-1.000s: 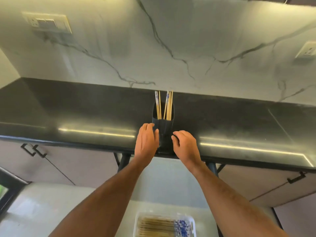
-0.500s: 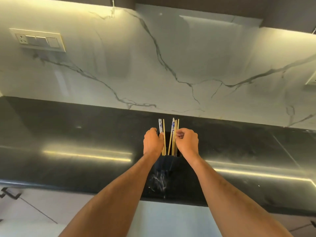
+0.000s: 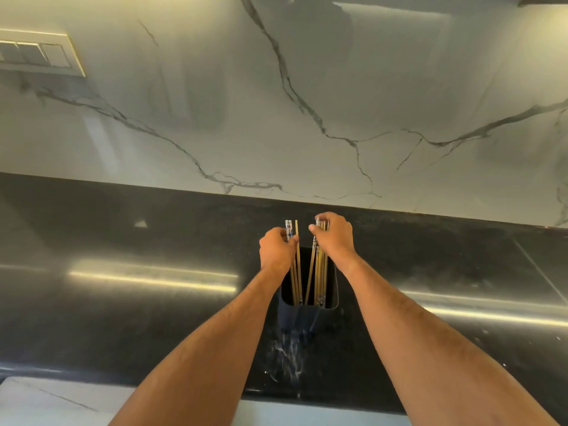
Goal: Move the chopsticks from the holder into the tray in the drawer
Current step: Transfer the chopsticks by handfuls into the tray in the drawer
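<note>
A dark rectangular holder point(image 3: 333, 298) stands on the black countertop point(image 3: 123, 302), near its front edge. Wooden chopsticks with blue-and-white patterned tops stand in it in two bunches. My left hand point(image 3: 276, 252) is closed around the left bunch of chopsticks point(image 3: 297, 272) near their tops. My right hand point(image 3: 333, 238) is closed over the tops of the right bunch of chopsticks point(image 3: 318, 272). Both bunches still have their lower ends inside the holder. The drawer and its tray are out of view.
A marble-patterned wall point(image 3: 307, 103) rises behind the countertop, with a switch plate point(image 3: 37, 55) at the upper left. A pale surface point(image 3: 46, 401) shows below the counter's front edge at the bottom left.
My hands rose from the holder's base to the chopstick tops and closed on the two bunches. The camera tilted up, so the drawer tray dropped out of view.
</note>
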A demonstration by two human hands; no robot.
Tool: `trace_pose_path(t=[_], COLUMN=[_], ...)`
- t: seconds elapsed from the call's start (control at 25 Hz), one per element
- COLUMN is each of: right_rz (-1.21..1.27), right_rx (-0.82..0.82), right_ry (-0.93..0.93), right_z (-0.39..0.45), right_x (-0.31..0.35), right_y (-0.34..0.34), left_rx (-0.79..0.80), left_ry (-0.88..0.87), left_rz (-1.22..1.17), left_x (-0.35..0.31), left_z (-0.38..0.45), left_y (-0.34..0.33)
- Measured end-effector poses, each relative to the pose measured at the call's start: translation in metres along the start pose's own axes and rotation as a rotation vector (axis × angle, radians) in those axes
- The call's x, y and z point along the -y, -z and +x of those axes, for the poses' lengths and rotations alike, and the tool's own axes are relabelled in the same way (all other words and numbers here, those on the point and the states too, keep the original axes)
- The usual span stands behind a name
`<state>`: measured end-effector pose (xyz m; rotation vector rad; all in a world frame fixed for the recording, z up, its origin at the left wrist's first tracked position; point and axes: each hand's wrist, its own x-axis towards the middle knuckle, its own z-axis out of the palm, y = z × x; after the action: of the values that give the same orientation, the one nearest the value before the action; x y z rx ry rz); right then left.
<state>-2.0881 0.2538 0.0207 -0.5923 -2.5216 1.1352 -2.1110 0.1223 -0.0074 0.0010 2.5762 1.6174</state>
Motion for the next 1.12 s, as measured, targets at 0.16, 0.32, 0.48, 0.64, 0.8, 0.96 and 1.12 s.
trace_pose_path(t=[0.16, 0.32, 0.48, 0.64, 0.8, 0.96, 1.12], right_rz=[0.028, 0.086, 0.120, 0.166, 0.289, 0.385, 0.335], right_rx=[-0.037, -0.109, -0.120, -0.157, -0.157, -0.174, -0.164], right_ry=[0.028, 0.062, 0.106, 0.138, 0.195, 0.285, 0.379], right_z=[0.001, -0.002, -0.012, -0.023, -0.036, -0.047, -0.053], right_x=[-0.005, -0.001, 0.007, 0.014, 0.030, 0.054, 0.086], right_y=[-0.003, 0.001, 0.011, 0.020, 0.033, 0.051, 0.079], left_rx=[-0.016, -0.054, -0.111, -0.163, -0.154, -0.154, -0.149], left_ry=[-0.049, -0.070, -0.081, -0.084, -0.155, -0.248, -0.385], left_rz=[-0.012, -0.067, -0.137, -0.181, -0.241, -0.318, -0.355], left_x=[0.006, 0.003, 0.000, -0.002, -0.015, -0.035, -0.063], left_z=[0.000, -0.012, -0.025, -0.035, -0.046, -0.056, -0.069], left_y=[-0.002, 0.002, 0.006, 0.015, 0.026, 0.036, 0.047])
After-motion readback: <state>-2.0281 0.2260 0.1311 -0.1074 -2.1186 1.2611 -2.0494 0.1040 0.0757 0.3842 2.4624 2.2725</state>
